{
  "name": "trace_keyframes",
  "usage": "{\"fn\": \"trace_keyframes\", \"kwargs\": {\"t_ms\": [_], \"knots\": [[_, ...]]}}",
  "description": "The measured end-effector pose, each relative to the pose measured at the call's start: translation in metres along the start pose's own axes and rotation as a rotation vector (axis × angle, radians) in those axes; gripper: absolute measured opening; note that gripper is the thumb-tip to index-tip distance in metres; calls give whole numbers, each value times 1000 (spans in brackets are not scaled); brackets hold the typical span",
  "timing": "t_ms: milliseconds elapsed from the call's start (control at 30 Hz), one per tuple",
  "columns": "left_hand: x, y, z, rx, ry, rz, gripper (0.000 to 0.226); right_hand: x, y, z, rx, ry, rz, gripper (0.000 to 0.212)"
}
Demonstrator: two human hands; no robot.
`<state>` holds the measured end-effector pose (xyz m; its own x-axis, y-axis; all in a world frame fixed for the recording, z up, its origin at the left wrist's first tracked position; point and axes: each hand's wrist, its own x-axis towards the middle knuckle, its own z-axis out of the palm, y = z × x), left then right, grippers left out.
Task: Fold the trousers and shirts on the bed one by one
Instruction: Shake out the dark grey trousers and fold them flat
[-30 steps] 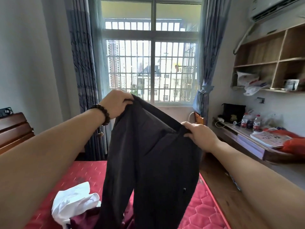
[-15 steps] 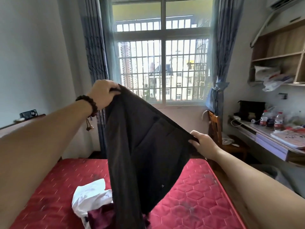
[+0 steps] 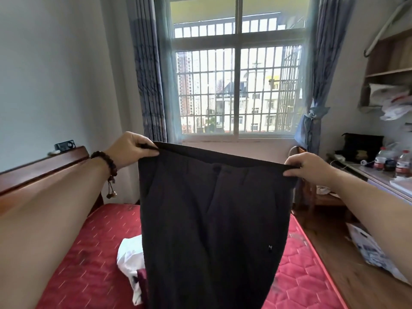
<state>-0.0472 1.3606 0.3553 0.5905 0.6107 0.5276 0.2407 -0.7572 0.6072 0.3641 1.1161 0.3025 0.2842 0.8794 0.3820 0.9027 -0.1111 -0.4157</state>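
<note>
Pinched at each waistband corner, dark trousers [image 3: 214, 219] are held taut by the left hand [image 3: 131, 146] and right hand [image 3: 307, 167], arms outstretched above the bed [image 3: 89, 264].

We see the trousers [image 3: 211, 219] as dark matt woven cloth with a fine, slightly rough texture. The mattress [image 3: 89, 264] wears red quilted fabric with a faint sheen. The headboard [image 3: 44, 166] is polished reddish wood, and the bracelet [image 3: 104, 159] has dark glossy beads, perhaps wood. The crumpled white garment [image 3: 130, 253] looks like thin smooth cloth. The curtains [image 3: 149, 74] are soft grey-blue fabric; the floor [image 3: 347, 264] is wood.
</note>
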Motion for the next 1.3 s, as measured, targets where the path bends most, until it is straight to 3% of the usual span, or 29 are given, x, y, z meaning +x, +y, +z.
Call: {"fn": "trace_keyframes", "kwargs": {"t_ms": [67,200,267,333,467,567,700,833,933,1033,1133,1200,1267,1300], "knots": [[-5,-2,4,-128,25,-48,19,-3,3,0,147,22,41,10],[-17,-9,19,-532,117,-232,20,-13,4,10,1034,147,198,7],[-23,-12,35,-678,168,-345,19,-12,-2,18,1162,232,277,8],[-27,-15,54,-651,226,-458,19,-10,-12,29,1057,347,383,4],[-22,-13,91,-580,457,-636,16,-2,-40,53,915,543,547,18],[-14,13,115,-637,527,-558,15,4,-77,66,1000,585,524,17],[-8,49,147,-493,456,-314,15,6,-135,79,1074,457,382,7],[-12,64,162,-435,389,-217,20,3,-180,83,1127,339,354,10],[-17,70,157,-489,317,-192,18,4,-195,80,1074,217,431,40],[-25,71,146,-561,153,-183,43,5,-199,70,1256,11,443,74],[-28,68,131,-514,151,-143,47,5,-202,61,1283,-147,376,78],[-26,65,114,-522,198,-124,33,5,-201,58,1133,-16,323,62],[-25,63,94,-577,165,-106,28,6,-191,55,822,271,279,48],[-24,63,84,-632,137,-96,28,6,-184,54,706,371,289,55]]}}
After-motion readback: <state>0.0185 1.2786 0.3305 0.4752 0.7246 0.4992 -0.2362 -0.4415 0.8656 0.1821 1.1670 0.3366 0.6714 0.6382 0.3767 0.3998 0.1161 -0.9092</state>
